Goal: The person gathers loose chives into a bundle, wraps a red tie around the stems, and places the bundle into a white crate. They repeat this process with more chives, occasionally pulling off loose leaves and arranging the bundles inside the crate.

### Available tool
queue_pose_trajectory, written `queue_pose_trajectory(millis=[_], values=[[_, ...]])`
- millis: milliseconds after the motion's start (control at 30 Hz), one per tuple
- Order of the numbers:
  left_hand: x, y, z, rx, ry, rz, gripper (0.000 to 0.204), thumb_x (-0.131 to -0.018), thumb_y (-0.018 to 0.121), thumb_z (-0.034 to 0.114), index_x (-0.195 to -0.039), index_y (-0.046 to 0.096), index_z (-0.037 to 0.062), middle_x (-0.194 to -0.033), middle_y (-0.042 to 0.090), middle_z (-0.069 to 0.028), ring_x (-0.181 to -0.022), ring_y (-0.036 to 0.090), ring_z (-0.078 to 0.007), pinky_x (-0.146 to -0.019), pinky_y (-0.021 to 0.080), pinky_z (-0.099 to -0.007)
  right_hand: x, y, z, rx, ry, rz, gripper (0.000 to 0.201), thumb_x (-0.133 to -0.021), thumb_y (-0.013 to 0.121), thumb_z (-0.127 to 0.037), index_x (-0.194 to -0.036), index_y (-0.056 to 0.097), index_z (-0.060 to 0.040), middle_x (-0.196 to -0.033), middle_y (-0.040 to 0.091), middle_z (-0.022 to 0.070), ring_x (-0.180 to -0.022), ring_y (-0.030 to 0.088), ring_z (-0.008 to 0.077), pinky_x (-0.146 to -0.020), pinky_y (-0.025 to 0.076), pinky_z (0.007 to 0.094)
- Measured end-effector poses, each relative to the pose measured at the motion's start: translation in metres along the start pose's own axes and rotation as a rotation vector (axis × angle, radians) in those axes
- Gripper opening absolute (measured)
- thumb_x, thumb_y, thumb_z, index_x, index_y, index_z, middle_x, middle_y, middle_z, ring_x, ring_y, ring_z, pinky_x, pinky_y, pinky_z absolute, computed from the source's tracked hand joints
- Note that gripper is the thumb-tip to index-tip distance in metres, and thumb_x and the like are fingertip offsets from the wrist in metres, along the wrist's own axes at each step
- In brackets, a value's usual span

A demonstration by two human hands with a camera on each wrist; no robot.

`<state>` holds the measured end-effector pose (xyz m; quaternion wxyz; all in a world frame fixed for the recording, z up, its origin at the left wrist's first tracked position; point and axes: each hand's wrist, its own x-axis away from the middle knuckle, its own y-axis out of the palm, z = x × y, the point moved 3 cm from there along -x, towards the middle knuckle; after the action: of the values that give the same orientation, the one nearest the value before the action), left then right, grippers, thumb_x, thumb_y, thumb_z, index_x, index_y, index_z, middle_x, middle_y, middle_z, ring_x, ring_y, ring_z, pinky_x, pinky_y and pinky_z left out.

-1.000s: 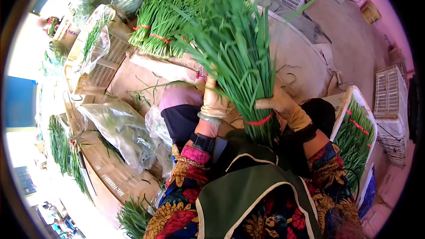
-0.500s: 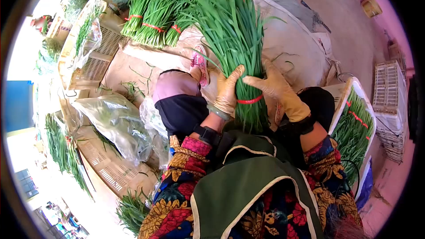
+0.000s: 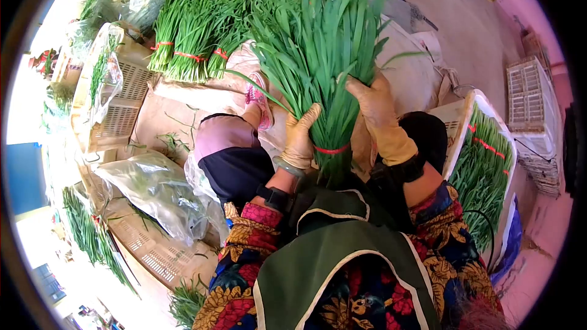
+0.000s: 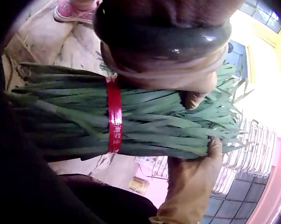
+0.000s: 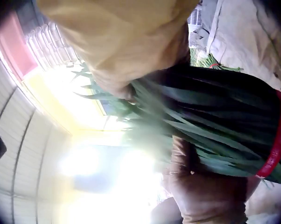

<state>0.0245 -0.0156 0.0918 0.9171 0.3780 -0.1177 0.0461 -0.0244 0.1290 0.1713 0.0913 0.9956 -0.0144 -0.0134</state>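
Both hands wear tan gloves and hold an upright bunch of long green leaves (image 3: 327, 95) over the lap, bound low down by a red band (image 3: 332, 149). My left hand (image 3: 299, 137) grips the bunch's left side just above the band, its thumb across the leaves. Higher on the right side, my right hand (image 3: 382, 116) is curled round the leaves, thumb in front. In the left wrist view the red band (image 4: 114, 114) circles the bunch, with the right hand (image 4: 191, 186) beyond it. The left hand (image 5: 205, 191) shows below the leaves in the right wrist view.
Banded green bunches (image 3: 202, 30) lie in a row at the back left. A white crate (image 3: 468, 116) of banded greens stands at the right, and stacked white crates (image 3: 529, 104) are farther right. At the left are a clear plastic bag (image 3: 159, 186) and a beige crate (image 3: 159, 244).
The right hand has moved up the bunch, from near the red band to the upper leaves. The left hand keeps its hold near the band. The leaf tops have spread wider.
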Motion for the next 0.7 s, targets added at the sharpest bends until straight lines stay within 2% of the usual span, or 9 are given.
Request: queue_pose_trajectory(millis=[133,167,267,300,400,533,567,667,700], values=[[-0.001,-0.011,-0.008,0.050,-0.047,0.022,0.032,-0.090,0.065,0.010,-0.121,0.060,0.0048,-0.111,0.066,-0.0048,-0.098,0.063,-0.0192,-0.089,0.051,-0.0351,0.003,0.008,-0.020,0.256,0.073,-0.047,0.039,-0.082,0.073,-0.012,-0.117,0.059,0.0005,-0.103,0.065,0.0031,-0.091,0.059,0.0120,-0.083,0.049,0.0278],[-0.002,-0.016,-0.013,0.087,-0.028,0.015,0.030,-0.090,0.065,0.009,-0.119,0.061,0.0049,-0.110,0.066,-0.0042,-0.096,0.063,-0.0179,-0.087,0.051,-0.0335,-0.002,0.003,0.004,0.112,0.007,-0.096,0.053,-0.080,0.076,-0.015,-0.125,0.053,0.0013,-0.109,0.063,0.0059,-0.094,0.060,0.0136,-0.086,0.049,0.0281],[-0.002,-0.017,-0.013,0.094,-0.046,0.058,0.030,-0.091,0.062,0.010,-0.120,0.060,0.0044,-0.112,0.065,-0.0051,-0.098,0.063,-0.0191,-0.088,0.051,-0.0345,0.003,0.010,-0.012,0.088,-0.031,-0.096,0.065,-0.079,0.078,-0.016,-0.132,0.046,0.0015,-0.118,0.060,0.0111,-0.103,0.058,0.0156,-0.090,0.048,0.0287],[-0.001,-0.013,-0.007,0.069,-0.063,0.079,0.032,-0.090,0.062,0.011,-0.121,0.058,0.0043,-0.114,0.064,-0.0057,-0.100,0.062,-0.0207,-0.090,0.051,-0.0365,0.000,0.004,-0.009,0.152,0.046,-0.111,0.072,-0.078,0.080,-0.017,-0.136,0.041,0.0011,-0.123,0.055,0.0145,-0.110,0.055,0.0173,-0.094,0.047,0.0295],[-0.005,-0.016,-0.008,0.069,-0.031,0.112,0.032,-0.090,0.063,0.012,-0.120,0.056,0.0049,-0.113,0.065,-0.0074,-0.100,0.063,-0.0236,-0.090,0.053,-0.0407,-0.004,-0.010,-0.006,0.258,0.033,0.115,0.073,-0.078,0.080,-0.017,-0.137,0.040,0.0004,-0.120,0.056,0.0138,-0.106,0.056,0.0182,-0.094,0.047,0.0302],[-0.004,-0.008,-0.002,0.097,-0.058,0.175,0.034,-0.089,0.064,0.013,-0.121,0.056,0.0047,-0.113,0.065,-0.0083,-0.098,0.064,-0.0246,-0.088,0.054,-0.0420,-0.007,-0.020,-0.024,0.346,-0.360,0.189,0.034,-0.083,0.076,-0.014,-0.111,0.059,-0.0041,-0.095,0.062,0.0025,-0.082,0.057,0.0091,-0.073,0.049,0.0252],[-0.004,-0.009,-0.003,0.096,-0.059,0.184,0.034,-0.089,0.064,0.013,-0.122,0.056,0.0043,-0.113,0.065,-0.0084,-0.098,0.064,-0.0247,-0.088,0.054,-0.0422,0.000,-0.017,-0.029,0.402,-0.382,0.159,0.019,-0.084,0.072,-0.008,-0.100,0.064,-0.0070,-0.086,0.063,-0.0006,-0.074,0.058,0.0091,-0.066,0.049,0.0253],[-0.005,-0.008,-0.003,0.079,-0.061,0.197,0.033,-0.091,0.062,0.012,-0.122,0.057,0.0033,-0.114,0.065,-0.0088,-0.098,0.064,-0.0229,-0.087,0.054,-0.0397,0.013,0.004,-0.027,0.646,-0.387,-0.008,0.021,-0.082,0.074,-0.012,-0.099,0.064,-0.0083,-0.084,0.062,0.0025,-0.069,0.058,0.0119,-0.064,0.049,0.0257],[-0.005,-0.006,-0.003,0.076,-0.057,0.197,0.032,-0.092,0.062,0.012,-0.122,0.057,0.0032,-0.114,0.064,-0.0087,-0.098,0.063,-0.0221,-0.087,0.053,-0.0386,0.013,0.006,-0.019,0.691,-0.293,-0.060,0.026,-0.079,0.076,-0.017,-0.101,0.064,-0.0091,-0.083,0.061,0.0053,-0.067,0.058,0.0155,-0.062,0.049,0.0281]])
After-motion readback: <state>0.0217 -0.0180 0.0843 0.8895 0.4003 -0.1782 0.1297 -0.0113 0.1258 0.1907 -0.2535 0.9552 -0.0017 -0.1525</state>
